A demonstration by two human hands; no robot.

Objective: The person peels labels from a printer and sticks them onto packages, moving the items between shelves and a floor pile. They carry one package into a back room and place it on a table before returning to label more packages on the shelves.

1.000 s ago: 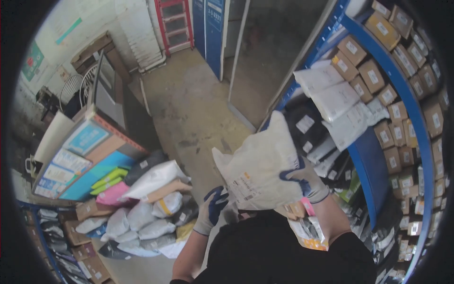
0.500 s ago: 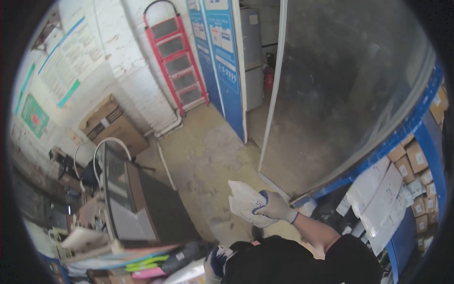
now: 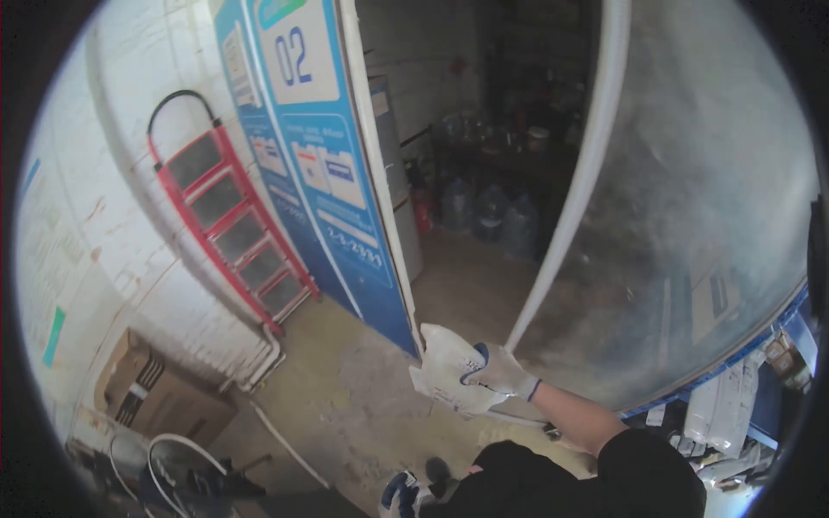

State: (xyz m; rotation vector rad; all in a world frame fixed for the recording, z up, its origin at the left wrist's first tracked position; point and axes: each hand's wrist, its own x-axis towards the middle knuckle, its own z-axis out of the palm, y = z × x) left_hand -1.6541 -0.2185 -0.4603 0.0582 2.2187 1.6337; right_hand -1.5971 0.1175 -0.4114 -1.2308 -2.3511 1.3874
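The right hand [image 3: 503,373] has its grip closed on a white mailer bag [image 3: 451,367], above the floor [image 3: 358,363], near the blue panel's [image 3: 332,164] lower corner. The left hand's [image 3: 401,495] grip is unclear.

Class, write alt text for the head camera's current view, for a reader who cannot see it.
A gloved right hand holds a white plastic parcel over a worn yellowish floor; the gloved left hand is lower. Beyond stand a red folding ladder, a blue printed panel and a brown cardboard box.
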